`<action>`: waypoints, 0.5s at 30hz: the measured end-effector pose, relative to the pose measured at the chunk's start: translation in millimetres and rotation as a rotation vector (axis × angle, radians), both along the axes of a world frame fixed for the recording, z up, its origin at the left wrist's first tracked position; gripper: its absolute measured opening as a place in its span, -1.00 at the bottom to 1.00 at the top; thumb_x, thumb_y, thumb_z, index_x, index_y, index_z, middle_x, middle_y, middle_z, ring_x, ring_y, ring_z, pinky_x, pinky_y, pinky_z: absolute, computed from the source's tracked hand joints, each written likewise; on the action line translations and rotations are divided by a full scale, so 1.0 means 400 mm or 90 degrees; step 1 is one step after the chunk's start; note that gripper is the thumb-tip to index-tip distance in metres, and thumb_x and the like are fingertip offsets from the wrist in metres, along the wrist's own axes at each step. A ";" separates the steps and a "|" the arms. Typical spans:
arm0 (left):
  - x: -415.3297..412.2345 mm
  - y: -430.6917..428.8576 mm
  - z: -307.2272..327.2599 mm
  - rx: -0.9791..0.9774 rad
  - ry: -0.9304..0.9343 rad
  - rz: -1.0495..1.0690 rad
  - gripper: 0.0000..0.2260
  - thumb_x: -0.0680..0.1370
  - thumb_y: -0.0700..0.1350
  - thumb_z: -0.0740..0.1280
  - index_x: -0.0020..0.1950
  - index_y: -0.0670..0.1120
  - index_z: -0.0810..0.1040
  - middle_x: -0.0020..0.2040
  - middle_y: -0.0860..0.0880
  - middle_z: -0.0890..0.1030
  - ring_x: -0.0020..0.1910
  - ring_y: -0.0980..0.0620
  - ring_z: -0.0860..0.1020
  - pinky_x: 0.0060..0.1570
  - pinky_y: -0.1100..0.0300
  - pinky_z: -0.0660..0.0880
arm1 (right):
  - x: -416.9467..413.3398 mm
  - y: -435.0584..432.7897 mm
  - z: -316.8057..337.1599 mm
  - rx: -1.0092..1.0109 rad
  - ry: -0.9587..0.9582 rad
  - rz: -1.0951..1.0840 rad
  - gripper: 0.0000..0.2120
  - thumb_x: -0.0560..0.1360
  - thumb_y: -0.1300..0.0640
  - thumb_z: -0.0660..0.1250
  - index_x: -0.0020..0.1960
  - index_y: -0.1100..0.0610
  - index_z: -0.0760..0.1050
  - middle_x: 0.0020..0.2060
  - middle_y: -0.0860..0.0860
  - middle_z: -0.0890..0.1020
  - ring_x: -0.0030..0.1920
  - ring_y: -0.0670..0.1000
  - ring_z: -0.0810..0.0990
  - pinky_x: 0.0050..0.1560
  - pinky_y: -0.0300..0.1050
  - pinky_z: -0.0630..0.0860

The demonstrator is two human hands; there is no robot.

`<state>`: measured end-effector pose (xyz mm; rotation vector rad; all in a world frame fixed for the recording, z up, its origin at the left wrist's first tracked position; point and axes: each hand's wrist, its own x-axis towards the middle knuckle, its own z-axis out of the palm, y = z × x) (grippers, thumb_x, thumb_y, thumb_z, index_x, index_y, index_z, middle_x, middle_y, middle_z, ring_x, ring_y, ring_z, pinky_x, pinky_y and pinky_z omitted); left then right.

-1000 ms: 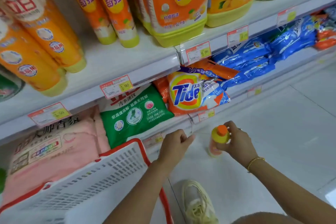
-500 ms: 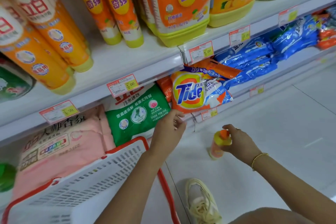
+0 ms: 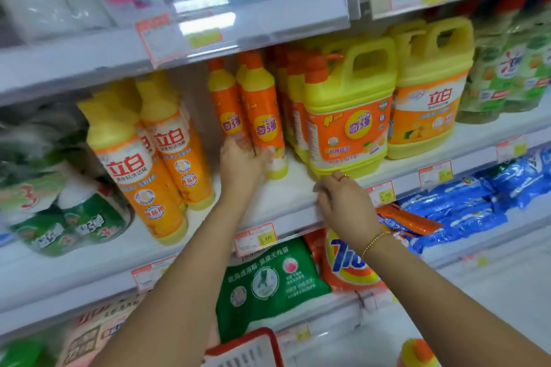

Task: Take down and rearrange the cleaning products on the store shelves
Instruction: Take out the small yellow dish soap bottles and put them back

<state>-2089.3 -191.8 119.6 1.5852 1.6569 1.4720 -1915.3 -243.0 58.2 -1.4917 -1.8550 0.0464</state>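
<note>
Two slim orange bottles [image 3: 262, 116] with yellow shoulders stand on the middle shelf [image 3: 292, 193]. My left hand [image 3: 241, 161] reaches up and grips their lower part, thumb across the front bottle. My right hand [image 3: 343, 202] hovers at the shelf's front edge, just below a large yellow handled jug [image 3: 348, 116]. Its fingers are loosely curled and blurred, and they hold nothing. A small yellow bottle with an orange cap [image 3: 417, 351] stands on the floor at the bottom right, apart from both hands.
Tall orange bottles [image 3: 134, 158] stand left of my left hand, and a second yellow jug [image 3: 429, 104] stands right of the first. Below are a green bag [image 3: 268, 280], a Tide bag [image 3: 346, 262] and blue bags [image 3: 465, 202]. A red-rimmed white basket [image 3: 247, 348] sits low.
My right hand let go of the small bottle, which now stands on the floor, and rose to the shelf edge. My left hand rose from the lower bags to the slim orange bottles. The view tilted up.
</note>
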 end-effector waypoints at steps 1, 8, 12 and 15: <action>0.002 0.021 0.013 -0.014 -0.015 0.005 -0.47 0.36 -0.05 0.55 0.26 -0.14 0.47 0.19 -0.13 0.59 0.11 -0.07 0.57 0.09 0.17 0.47 | -0.005 0.004 -0.014 0.005 -0.001 -0.005 -0.81 0.45 0.21 0.20 -0.06 0.20 0.57 -0.14 0.13 0.55 -0.12 0.18 0.52 -0.27 -0.06 0.41; 0.039 0.067 0.024 -0.043 -0.035 -0.045 -0.48 0.31 -0.08 0.58 0.21 -0.09 0.50 0.12 -0.12 0.64 0.07 -0.11 0.61 0.14 -0.04 0.52 | 0.005 -0.011 0.000 -0.061 -0.041 0.019 -0.82 0.47 0.27 0.22 0.04 0.18 0.52 -0.04 0.07 0.50 -0.01 0.09 0.46 -0.17 -0.13 0.35; 0.039 0.025 0.016 -0.042 -0.078 -0.081 -0.49 0.20 -0.06 0.58 0.08 0.06 0.49 0.05 -0.06 0.64 0.05 -0.09 0.62 0.16 -0.10 0.52 | -0.003 -0.033 0.056 -0.180 -0.072 0.044 -0.67 0.44 0.29 0.21 0.19 0.16 0.47 0.10 0.09 0.50 0.13 0.08 0.44 0.02 -0.15 0.42; 0.042 -0.065 0.023 -0.001 -0.080 -0.130 -0.46 0.32 -0.29 0.56 0.21 0.00 0.45 0.11 0.01 0.58 0.08 0.01 0.57 0.18 0.01 0.51 | -0.008 -0.068 0.095 -0.236 -0.074 0.041 -0.58 0.47 0.22 0.25 0.33 0.11 0.39 0.23 0.08 0.44 0.18 0.08 0.45 0.06 -0.18 0.41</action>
